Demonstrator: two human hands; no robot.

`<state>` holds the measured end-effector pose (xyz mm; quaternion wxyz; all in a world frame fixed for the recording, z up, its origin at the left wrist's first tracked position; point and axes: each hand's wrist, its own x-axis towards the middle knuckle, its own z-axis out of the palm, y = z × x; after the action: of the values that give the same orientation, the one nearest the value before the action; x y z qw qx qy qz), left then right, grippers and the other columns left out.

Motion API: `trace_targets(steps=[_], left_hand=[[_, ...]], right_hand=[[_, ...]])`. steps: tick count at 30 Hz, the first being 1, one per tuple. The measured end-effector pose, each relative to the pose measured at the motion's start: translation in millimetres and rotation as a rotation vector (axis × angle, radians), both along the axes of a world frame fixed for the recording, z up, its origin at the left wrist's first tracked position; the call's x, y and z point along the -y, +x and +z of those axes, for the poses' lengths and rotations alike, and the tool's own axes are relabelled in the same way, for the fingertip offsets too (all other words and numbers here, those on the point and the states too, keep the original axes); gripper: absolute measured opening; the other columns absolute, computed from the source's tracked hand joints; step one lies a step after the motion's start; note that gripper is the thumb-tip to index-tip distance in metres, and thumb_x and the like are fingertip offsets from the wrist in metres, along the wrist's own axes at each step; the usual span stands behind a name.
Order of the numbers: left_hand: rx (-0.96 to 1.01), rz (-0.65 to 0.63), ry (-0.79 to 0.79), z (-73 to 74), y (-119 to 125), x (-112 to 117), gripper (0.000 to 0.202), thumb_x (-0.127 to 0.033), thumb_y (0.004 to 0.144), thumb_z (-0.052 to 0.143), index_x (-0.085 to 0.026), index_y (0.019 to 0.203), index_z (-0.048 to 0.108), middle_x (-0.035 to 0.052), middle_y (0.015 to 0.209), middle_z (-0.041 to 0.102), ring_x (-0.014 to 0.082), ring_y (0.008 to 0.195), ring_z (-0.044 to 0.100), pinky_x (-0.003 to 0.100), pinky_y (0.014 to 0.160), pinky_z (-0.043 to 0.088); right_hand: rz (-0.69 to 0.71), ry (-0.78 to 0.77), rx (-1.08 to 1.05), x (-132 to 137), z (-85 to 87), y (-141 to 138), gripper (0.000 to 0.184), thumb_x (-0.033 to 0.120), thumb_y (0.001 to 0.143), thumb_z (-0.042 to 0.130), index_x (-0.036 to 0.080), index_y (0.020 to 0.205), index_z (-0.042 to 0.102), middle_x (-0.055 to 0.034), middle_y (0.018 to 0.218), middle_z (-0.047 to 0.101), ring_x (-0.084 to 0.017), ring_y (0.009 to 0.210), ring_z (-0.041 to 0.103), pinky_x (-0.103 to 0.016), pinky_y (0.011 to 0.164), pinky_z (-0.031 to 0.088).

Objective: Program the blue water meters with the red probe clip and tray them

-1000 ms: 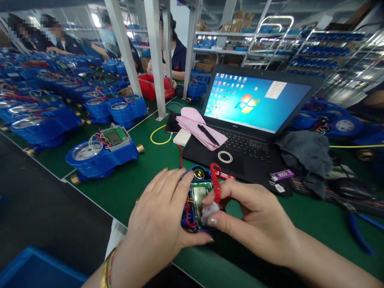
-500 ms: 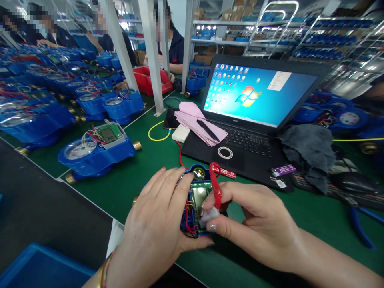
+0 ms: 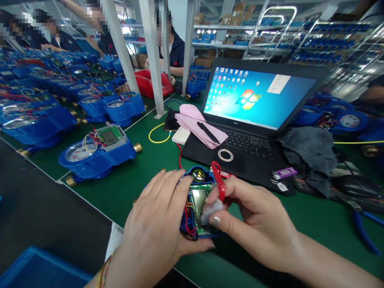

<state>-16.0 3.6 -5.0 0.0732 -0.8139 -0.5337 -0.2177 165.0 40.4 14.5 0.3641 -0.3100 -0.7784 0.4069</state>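
My left hand [image 3: 156, 214] is wrapped over the left side of a blue water meter, its thumb along the near edge. Inside the meter's opened housing lie a green circuit board [image 3: 207, 187] with a small grey display [image 3: 198, 202], a round coin-like part [image 3: 198, 175], and red, yellow and black wires [image 3: 189, 220]. Between thumb and fingers my right hand [image 3: 258, 224] pinches a whitish-grey probe [image 3: 212, 211] over the board's right side. A red cable [image 3: 220, 186] loops up from it. The probe's tip is hidden, so contact with the board cannot be seen.
Another blue meter [image 3: 99, 158] stands to the left, with rows of meters behind. Ahead is a laptop [image 3: 237, 124] bearing a pink cloth [image 3: 196, 126], pens and a white ring [image 3: 225, 155]. Blue-handled pliers [image 3: 364, 232] and a grey cloth [image 3: 309, 156] lie right. People sit beyond white posts.
My right hand has shifted slightly up and to the right with the probe, uncovering more of the display. My left hand stays in place. A person at the back has raised an arm.
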Motion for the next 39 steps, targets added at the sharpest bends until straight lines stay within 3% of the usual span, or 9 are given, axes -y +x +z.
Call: trace_targets(steps=[9, 24, 39], left_hand=[[-0.066, -0.012, 0.056, -0.6, -0.8, -2.0, 0.101, -0.071, 0.038, 0.074, -0.008, 0.114, 0.053, 0.0179, 0.114, 0.063, 0.0370, 0.103, 0.060, 0.054, 0.083, 0.054], [0.034, -0.013, -0.013, -0.4, 0.5, 1.0, 0.081, -0.062, 0.056, 0.071, -0.010, 0.116, 0.053, 0.0154, 0.120, 0.059, 0.0328, 0.111, 0.054, 0.053, 0.098, 0.045], [0.018, -0.027, -0.017, 3.3, 1.6, -1.1, 0.077, -0.054, 0.055, 0.073, -0.009, 0.115, 0.053, 0.0165, 0.118, 0.060, 0.0322, 0.109, 0.056, 0.053, 0.098, 0.044]], right_hand=[[-0.003, -0.011, -0.015, -1.6, -0.7, -1.9, 0.007, 0.013, 0.079, 0.056, 0.020, 0.081, 0.055, 0.0028, 0.071, 0.063, -0.009, 0.062, 0.057, -0.016, 0.058, 0.048], [0.077, 0.119, 0.058, -0.4, 0.4, 0.8, 0.007, 0.017, 0.082, 0.061, 0.020, 0.079, 0.055, 0.0020, 0.072, 0.062, -0.012, 0.062, 0.056, -0.022, 0.059, 0.044], [0.127, 0.146, 0.084, -1.6, 0.7, 2.0, 0.003, 0.015, 0.083, 0.057, 0.017, 0.083, 0.056, -0.0007, 0.072, 0.062, -0.013, 0.064, 0.054, -0.024, 0.059, 0.043]])
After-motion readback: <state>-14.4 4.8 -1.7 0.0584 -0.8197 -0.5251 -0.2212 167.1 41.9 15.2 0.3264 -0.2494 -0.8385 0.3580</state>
